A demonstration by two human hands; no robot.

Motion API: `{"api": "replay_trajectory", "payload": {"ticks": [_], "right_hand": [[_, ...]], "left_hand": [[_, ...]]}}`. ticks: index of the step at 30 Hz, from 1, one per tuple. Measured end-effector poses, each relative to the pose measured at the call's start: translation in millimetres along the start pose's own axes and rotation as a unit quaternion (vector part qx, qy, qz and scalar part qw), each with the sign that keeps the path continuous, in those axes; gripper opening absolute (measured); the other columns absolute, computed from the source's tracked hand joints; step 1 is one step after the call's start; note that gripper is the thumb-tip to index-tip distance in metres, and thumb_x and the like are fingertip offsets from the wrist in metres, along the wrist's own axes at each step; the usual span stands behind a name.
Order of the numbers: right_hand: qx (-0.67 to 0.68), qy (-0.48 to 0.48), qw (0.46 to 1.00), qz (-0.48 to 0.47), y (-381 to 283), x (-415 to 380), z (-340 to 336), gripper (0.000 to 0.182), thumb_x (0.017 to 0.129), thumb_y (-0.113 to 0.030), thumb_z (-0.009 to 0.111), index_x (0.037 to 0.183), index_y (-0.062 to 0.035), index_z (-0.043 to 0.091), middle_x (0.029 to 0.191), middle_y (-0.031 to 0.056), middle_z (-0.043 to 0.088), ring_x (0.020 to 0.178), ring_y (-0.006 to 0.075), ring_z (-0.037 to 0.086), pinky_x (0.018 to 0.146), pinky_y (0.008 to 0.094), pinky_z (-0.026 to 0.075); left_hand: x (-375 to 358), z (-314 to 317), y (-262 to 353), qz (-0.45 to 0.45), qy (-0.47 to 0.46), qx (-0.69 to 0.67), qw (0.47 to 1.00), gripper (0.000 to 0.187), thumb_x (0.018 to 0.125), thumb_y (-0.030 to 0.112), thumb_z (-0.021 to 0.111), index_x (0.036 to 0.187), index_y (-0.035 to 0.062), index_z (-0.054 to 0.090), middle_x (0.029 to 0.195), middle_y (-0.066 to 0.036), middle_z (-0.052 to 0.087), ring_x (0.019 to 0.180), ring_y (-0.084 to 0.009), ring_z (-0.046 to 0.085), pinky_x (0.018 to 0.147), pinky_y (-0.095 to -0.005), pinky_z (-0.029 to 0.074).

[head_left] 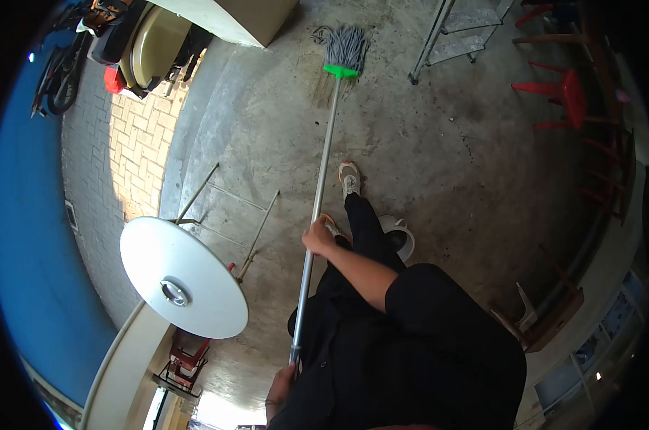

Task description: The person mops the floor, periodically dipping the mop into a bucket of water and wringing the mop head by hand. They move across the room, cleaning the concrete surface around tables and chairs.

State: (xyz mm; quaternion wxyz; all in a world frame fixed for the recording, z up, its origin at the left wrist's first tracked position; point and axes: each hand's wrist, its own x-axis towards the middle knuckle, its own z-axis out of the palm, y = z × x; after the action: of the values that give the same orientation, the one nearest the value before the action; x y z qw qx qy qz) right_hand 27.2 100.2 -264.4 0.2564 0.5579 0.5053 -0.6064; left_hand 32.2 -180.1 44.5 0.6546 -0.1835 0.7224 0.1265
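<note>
A long silver mop pole (327,150) runs from the lower middle up to a green mop holder (341,71) with a grey string head (346,46) lying on the concrete floor (267,122). My right hand (318,237) is closed around the middle of the pole. Lower down, my left hand (281,385) grips the pole close to its end, beside my black shirt. Damp streaks show on the floor around the mop head.
A round white table (185,278) and a metal frame (246,215) stand on the left. Near my legs is a white bucket (407,240). A stepladder (460,46), red chair (571,97) and parked scooter (149,54) lie farther off.
</note>
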Motion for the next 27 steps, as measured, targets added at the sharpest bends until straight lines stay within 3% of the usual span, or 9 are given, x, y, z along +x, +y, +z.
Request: {"api": "replay_trajectory", "payload": {"ticks": [2,3,4,7,12,14,15,19,27], "right_hand": [[0.004,-0.07,0.997,0.039,17.8,-51.0,33.5,0.056,0.087,-0.025,0.056,0.115,0.0131,0.025,0.078,0.0259,0.061,0.058,0.0317,0.066,0.049,0.0378,0.055],[0.021,-0.052,0.998,0.003,38.0,-64.4,54.9,0.048,0.086,-0.022,0.058,0.109,0.0096,0.029,0.075,0.0218,0.061,0.053,0.0277,0.064,0.047,0.037,0.055],[0.135,-0.097,0.986,0.032,51.8,-69.5,67.7,0.043,0.085,-0.018,0.059,0.106,0.0082,0.031,0.069,0.0161,0.059,0.051,0.0243,0.063,0.047,0.037,0.054],[0.15,-0.031,0.987,0.052,53.6,-86.3,75.7,0.035,0.085,-0.014,0.059,0.099,0.0071,0.035,0.064,0.0124,0.057,0.05,0.0233,0.062,0.044,0.0362,0.053],[0.012,0.142,0.977,-0.162,55.0,-76.6,41.8,0.033,0.084,-0.02,0.061,0.094,0.0032,0.04,0.059,0.0101,0.058,0.049,0.0215,0.062,0.047,0.0352,0.05],[0.058,0.14,0.976,-0.157,22.2,-71.7,1.8,0.038,0.082,-0.024,0.064,0.095,0.003,0.04,0.069,0.0189,0.06,0.064,0.0333,0.063,0.058,0.0425,0.05],[0.082,0.14,0.974,-0.156,2.0,-68.9,-21.6,0.041,0.08,-0.026,0.065,0.095,0.0029,0.041,0.075,0.0234,0.06,0.072,0.0392,0.063,0.063,0.0462,0.05],[0.13,0.162,0.962,-0.176,-81.3,-50.9,-120.9,0.039,0.081,-0.027,0.064,0.092,0.0026,0.042,0.06,0.0139,0.06,0.055,0.0294,0.064,0.057,0.0404,0.051],[0.168,0.245,0.941,-0.164,-158.0,79.4,-284.7,0.043,0.086,-0.027,0.059,0.104,0.0099,0.047,0.072,0.0147,0.062,0.054,0.024,0.065,0.05,0.0343,0.052]], "left_hand": [[-26.2,-10.1,-53.8,-0.02,0.017,-0.023,0.999,0.049,0.093,0.051,0.045,0.079,0.0053,0.055,0.054,0.002,0.045,0.052,-0.0086,0.046,0.047,-0.0286,0.036],[-34.7,-11.7,-74.4,-0.03,0.026,-0.027,0.999,0.049,0.093,0.051,0.046,0.079,0.0052,0.056,0.054,0.002,0.045,0.052,-0.0084,0.046,0.047,-0.0285,0.036],[-42.8,-12.2,-92.9,-0.039,0.034,-0.023,0.998,0.049,0.093,0.051,0.046,0.078,0.0052,0.056,0.054,0.002,0.045,0.052,-0.0082,0.045,0.047,-0.0283,0.036],[-49.3,-7.7,-129.6,-0.052,0.053,-0.015,0.997,0.048,0.093,0.049,0.047,0.077,0.0051,0.056,0.054,0.003,0.045,0.051,-0.0077,0.044,0.047,-0.0279,0.035],[-16.2,-1.5,-143.6,-0.011,0.051,-0.012,0.999,0.047,0.093,0.047,0.049,0.075,0.0049,0.056,0.053,0.004,0.044,0.051,-0.0067,0.043,0.046,-0.0271,0.034],[10.0,-5.3,-126.4,0.036,0.044,-0.018,0.998,0.046,0.093,0.047,0.05,0.075,0.0048,0.056,0.053,0.005,0.044,0.051,-0.0063,0.042,0.046,-0.0268,0.033],[20.3,-6.5,-110.7,0.059,0.039,-0.021,0.997,0.046,0.093,0.046,0.051,0.074,0.0047,0.056,0.053,0.005,0.044,0.051,-0.0061,0.042,0.046,-0.0267,0.033],[12.1,6.1,64.5,0.131,0.027,-0.034,0.99,0.045,0.094,0.045,0.051,0.073,0.0055,0.056,0.052,0.004,0.043,0.049,-0.0047,0.04,0.046,-0.0245,0.031],[54.3,78.5,269.9,0.255,0.0,0.044,0.966,0.046,0.097,0.045,0.042,0.081,0.0027,0.054,0.056,-0.001,0.048,0.049,-0.0093,0.047,0.046,-0.0266,0.035]]}}
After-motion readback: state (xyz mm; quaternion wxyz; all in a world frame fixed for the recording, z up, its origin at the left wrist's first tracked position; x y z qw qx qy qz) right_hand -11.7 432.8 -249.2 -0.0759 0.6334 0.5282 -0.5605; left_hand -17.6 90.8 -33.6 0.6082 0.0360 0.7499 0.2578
